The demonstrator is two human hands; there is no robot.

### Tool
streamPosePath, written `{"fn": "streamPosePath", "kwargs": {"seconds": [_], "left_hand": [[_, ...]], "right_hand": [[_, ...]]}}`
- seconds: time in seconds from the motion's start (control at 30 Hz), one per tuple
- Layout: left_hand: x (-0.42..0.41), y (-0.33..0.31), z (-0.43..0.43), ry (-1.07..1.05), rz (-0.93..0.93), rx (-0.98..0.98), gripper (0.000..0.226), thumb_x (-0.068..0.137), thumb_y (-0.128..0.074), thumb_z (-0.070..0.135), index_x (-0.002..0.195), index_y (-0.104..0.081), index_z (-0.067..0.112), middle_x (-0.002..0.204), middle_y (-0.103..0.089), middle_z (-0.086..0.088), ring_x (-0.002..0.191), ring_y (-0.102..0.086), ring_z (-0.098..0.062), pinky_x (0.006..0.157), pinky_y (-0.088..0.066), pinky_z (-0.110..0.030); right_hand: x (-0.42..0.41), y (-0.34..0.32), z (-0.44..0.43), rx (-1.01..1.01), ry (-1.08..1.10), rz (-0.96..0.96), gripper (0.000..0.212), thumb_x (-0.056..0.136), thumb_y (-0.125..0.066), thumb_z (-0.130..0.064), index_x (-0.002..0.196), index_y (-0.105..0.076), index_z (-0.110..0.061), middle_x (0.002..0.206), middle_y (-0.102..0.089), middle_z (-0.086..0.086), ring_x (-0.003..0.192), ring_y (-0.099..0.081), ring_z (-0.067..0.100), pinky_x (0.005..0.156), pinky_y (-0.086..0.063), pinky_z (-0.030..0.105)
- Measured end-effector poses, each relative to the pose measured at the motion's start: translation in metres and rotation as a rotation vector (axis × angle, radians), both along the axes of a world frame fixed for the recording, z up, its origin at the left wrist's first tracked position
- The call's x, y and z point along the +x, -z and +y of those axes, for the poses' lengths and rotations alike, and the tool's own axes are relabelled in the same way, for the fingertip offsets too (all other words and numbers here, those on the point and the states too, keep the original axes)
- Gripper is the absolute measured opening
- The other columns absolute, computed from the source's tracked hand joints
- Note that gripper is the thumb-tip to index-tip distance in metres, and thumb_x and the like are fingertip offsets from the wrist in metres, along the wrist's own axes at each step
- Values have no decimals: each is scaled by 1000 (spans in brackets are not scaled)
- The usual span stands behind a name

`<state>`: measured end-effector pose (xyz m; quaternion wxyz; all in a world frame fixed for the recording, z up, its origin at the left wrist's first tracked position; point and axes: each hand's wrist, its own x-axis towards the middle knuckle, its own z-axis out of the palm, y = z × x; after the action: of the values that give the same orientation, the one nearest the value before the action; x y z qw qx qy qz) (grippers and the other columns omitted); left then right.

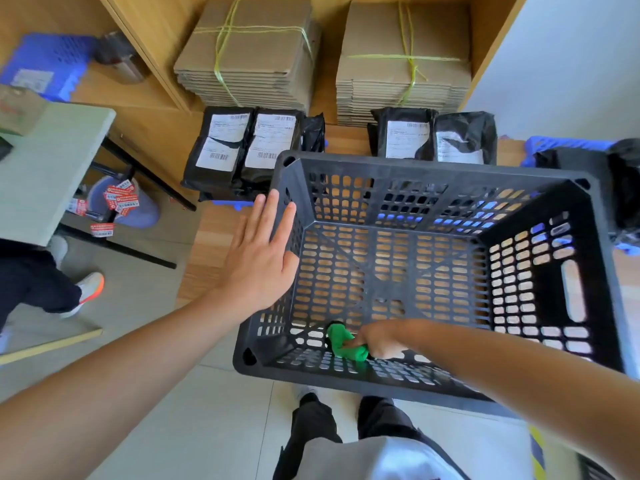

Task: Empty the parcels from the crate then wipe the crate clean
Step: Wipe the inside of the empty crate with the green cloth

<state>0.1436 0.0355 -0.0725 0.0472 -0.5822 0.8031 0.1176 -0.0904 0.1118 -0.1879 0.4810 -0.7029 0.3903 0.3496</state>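
Wooden shelving is running along the back, black parcels (pixel 242 147) sitting out in front of bundled cardboard (pixel 249 46). Left hand (pixel 258 261) is bracing the crate (pixel 433 168) wall from outside, fingers (pixel 268 209) straight and apart. Right hand (pixel 381 341) is clamping a green cloth (pixel 344 344) into the near-left corner. Firm strokes along the mesh should be working best; open crate floor is lying rightward, walls hemming it.

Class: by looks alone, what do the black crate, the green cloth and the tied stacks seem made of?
Crate: likely moulded plastic, matt black, its walls a regular lattice. Cloth: probably soft fabric; it bunches under the right hand. Stacks: seemingly brown cardboard, matt, layered edges showing.
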Motion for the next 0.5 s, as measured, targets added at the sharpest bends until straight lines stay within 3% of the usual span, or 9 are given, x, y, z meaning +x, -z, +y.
{"fn": "streamPosePath", "kwargs": {"seconds": [0.07, 0.23, 0.37, 0.5], "left_hand": [[-6, -3, -14, -3, -38, 13, 73, 100, -24, 34, 159, 17, 21, 163, 33, -3, 150, 31, -20, 126, 0, -48], [-24, -6, -63, -17, -73, -48, 76, 101, -30, 35, 159, 15, 13, 165, 27, -4, 151, 27, -20, 126, 2, -46], [-35, -5, -83, 56, -142, -96, 81, 100, -32, 42, 159, 13, 11, 166, 25, -4, 152, 24, -21, 127, 0, -46], [-37, -4, -86, 72, -120, -106, 81, 99, -34, 41, 160, 11, 11, 166, 24, -2, 153, 22, -18, 127, 1, -43]], "right_hand": [[-20, -3, 5, -11, -19, 34, 80, 88, -35, 14, 151, -32, -36, 154, -37, 12, 124, -51, 36, 98, -48, 39], [-67, 2, 15, 29, 8, 108, 84, 85, -36, 16, 151, -33, -36, 164, -14, 1, 148, -21, 31, 116, -29, 48], [-95, -2, 21, 64, 36, 159, 82, 87, -33, 13, 150, -35, -39, 157, -32, 7, 131, -45, 34, 104, -44, 40], [-118, -14, 24, 65, 50, 226, 77, 89, -36, 14, 150, -36, -33, 158, -30, 9, 139, -37, 33, 111, -36, 42]]}}
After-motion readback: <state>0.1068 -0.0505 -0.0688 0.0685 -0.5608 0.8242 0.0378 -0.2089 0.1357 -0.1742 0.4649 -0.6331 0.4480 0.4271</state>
